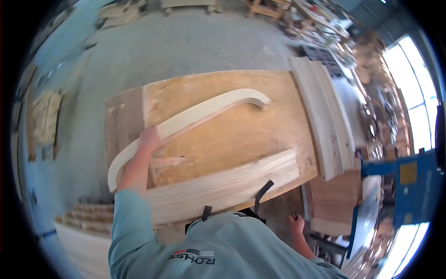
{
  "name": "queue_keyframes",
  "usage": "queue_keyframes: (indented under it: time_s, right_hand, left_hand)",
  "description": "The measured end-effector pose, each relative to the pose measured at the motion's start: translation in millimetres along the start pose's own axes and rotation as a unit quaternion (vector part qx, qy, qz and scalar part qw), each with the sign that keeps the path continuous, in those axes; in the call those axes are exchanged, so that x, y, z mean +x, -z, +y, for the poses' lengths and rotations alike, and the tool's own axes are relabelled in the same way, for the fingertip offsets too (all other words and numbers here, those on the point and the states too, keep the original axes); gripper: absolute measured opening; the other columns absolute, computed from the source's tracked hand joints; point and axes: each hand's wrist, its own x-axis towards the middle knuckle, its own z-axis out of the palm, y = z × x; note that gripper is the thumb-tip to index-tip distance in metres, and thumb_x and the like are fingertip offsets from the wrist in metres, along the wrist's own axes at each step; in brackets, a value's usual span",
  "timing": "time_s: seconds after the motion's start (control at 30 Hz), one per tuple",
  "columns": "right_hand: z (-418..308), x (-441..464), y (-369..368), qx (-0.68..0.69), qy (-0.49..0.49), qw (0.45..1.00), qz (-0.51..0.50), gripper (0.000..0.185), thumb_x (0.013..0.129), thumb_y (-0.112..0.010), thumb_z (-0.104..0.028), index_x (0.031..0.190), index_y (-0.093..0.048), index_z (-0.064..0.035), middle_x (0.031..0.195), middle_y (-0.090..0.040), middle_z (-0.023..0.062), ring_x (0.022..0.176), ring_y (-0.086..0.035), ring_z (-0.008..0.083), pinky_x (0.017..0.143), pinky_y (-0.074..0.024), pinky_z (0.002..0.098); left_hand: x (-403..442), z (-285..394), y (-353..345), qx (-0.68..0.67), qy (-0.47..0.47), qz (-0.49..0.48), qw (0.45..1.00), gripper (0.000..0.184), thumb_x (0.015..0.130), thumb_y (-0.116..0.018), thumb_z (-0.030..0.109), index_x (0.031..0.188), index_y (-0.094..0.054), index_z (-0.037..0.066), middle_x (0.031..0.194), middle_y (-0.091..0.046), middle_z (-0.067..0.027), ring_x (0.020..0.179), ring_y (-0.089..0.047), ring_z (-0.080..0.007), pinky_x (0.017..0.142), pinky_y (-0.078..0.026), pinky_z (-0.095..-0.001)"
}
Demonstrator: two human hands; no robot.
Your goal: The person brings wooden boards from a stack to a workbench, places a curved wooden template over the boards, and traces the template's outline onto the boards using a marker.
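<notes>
A long curved piece of pale wood [200,111] lies at a slant over the workbench [232,132], its left end reaching past the bench's left side. My left hand [151,138] is closed around this piece, left of its middle. Low on the right, beside the bench, my right hand [296,222] is closed on a small dark object [296,215] too small to make out. A wide pale board [223,186] lies along the bench's near edge, with two black straps near it.
Long boards [323,116] lie across the bench's right end. A blue machine [404,186] stands at the far right. Stacked timber [88,232] sits at the lower left. More wood pieces [46,116] lie on the floor at the left.
</notes>
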Motion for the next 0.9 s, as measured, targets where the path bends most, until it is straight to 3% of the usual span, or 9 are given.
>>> queue_keyframes:
  time_s: [0.03, 0.1, 0.23, 0.27, 0.4, 0.53, 0.7, 0.83, 0.9]
  right_hand:
    - [8.0, -18.7, 2.5, 0.006, -0.022, 1.0, 0.015, 0.029, 0.074, -0.074, -0.027, 0.077, -0.063, -0.0004, 0.067, -0.062, 0.0165, 0.066, -0.063, 0.0342, 0.064, -0.0488, 0.044]
    - [20.0, -54.7, -2.9, -0.011, -0.146, 0.984, -0.101, 0.04, 0.075, -0.072, -0.037, 0.078, -0.061, 0.0016, 0.08, -0.065, 0.0231, 0.084, -0.063, 0.0423, 0.078, -0.0493, 0.0502]
    - [23.2, -88.0, -15.2, -0.011, -0.166, 0.98, -0.112, 0.036, 0.075, -0.065, -0.033, 0.074, -0.064, 0.003, 0.087, -0.066, 0.0275, 0.087, -0.065, 0.0437, 0.081, -0.051, 0.0506]
    - [41.5, -83.7, -27.4, -0.015, -0.124, 0.988, -0.09, 0.037, 0.073, -0.066, -0.033, 0.073, -0.065, 0.004, 0.072, -0.065, 0.0251, 0.075, -0.066, 0.0424, 0.071, -0.0515, 0.0497]
    - [-15.3, -42.9, -31.9, 0.026, -0.069, 0.997, -0.033, 0.035, 0.078, -0.061, -0.028, 0.071, -0.062, 0.0063, 0.068, -0.062, 0.0266, 0.071, -0.065, 0.0442, 0.068, -0.0501, 0.0523]
    - [-116.3, 27.2, 5.1, 0.188, 0.113, 0.976, 0.001, 0.026, 0.084, -0.068, -0.019, 0.104, -0.066, -0.0024, 0.093, -0.066, 0.0195, 0.086, -0.065, 0.0348, 0.075, -0.0513, 0.0412]
    - [-245.5, 57.5, 57.8, 0.278, 0.316, 0.883, -0.209, 0.032, 0.088, -0.066, -0.025, 0.113, -0.067, -0.005, 0.109, -0.065, 0.0164, 0.096, -0.065, 0.0336, 0.083, -0.0521, 0.0406]
    - [-246.8, 48.1, 25.7, 0.234, 0.401, 0.821, -0.333, 0.04, 0.089, -0.066, -0.035, 0.113, -0.067, -0.0034, 0.108, -0.068, 0.0169, 0.098, -0.066, 0.03, 0.084, -0.0517, 0.0381]
    - [-229.2, 41.9, 7.0, 0.113, 0.419, 0.759, -0.486, 0.048, 0.091, -0.061, -0.044, 0.113, -0.066, -0.0025, 0.107, -0.068, 0.0195, 0.099, -0.066, 0.0318, 0.086, -0.051, 0.039]
  left_hand:
    - [0.6, 7.0, 5.7, 0.0, 0.013, -0.019, 1.0, 0.074, 0.055, -0.086, 0.036, 0.115, -0.06, 0.001, 0.122, -0.06, -0.0197, 0.113, -0.061, -0.0335, 0.098, -0.05, -0.0428]
    - [1.5, 8.9, 4.8, 0.007, 0.007, -0.033, 0.999, 0.079, 0.055, -0.085, 0.037, 0.12, -0.056, 0.001, 0.125, -0.058, -0.0198, 0.117, -0.058, -0.0337, 0.099, -0.048, -0.0432]
    - [4.5, 16.1, 13.3, 0.019, -0.008, 0.096, 0.995, 0.078, 0.064, -0.08, 0.033, 0.13, -0.049, 0.002, 0.114, -0.063, -0.0189, 0.109, -0.062, -0.0362, 0.098, -0.047, -0.0451]
    - [-3.0, 23.1, 23.7, 0.019, 0.005, 0.124, 0.992, 0.079, 0.067, -0.077, 0.03, 0.133, -0.045, 0.001, 0.113, -0.063, -0.0194, 0.107, -0.061, -0.0374, 0.097, -0.047, -0.0459]
    - [-25.5, 30.0, 61.9, 0.028, -0.04, 0.24, 0.97, 0.069, 0.067, -0.075, 0.024, 0.127, -0.049, 0.002, 0.107, -0.063, -0.0204, 0.099, -0.061, -0.0404, 0.089, -0.048, -0.049]
    - [-50.7, 15.5, 80.2, 0.033, -0.069, 0.3, 0.951, 0.066, 0.066, -0.075, 0.025, 0.124, -0.05, 0.004, 0.105, -0.063, -0.0181, 0.098, -0.062, -0.0404, 0.088, -0.048, -0.0489]
    - [-141.0, 24.1, 119.7, -0.02, -0.074, 0.338, 0.938, 0.064, 0.064, -0.077, 0.02, 0.12, -0.05, 0.005, 0.111, -0.06, -0.017, 0.103, -0.058, -0.0413, 0.089, -0.047, -0.0491]
    - [-205.0, 42.8, 123.6, -0.022, -0.007, 0.284, 0.959, 0.067, 0.063, -0.079, 0.019, 0.121, -0.049, 0.004, 0.114, -0.057, -0.0181, 0.108, -0.055, -0.0404, 0.091, -0.045, -0.0499]
    - [-232.6, 47.6, 106.4, -0.028, -0.02, 0.284, 0.958, 0.071, 0.062, -0.08, 0.019, 0.124, -0.047, 0.005, 0.116, -0.056, -0.0186, 0.11, -0.053, -0.0402, 0.093, -0.043, -0.0504]
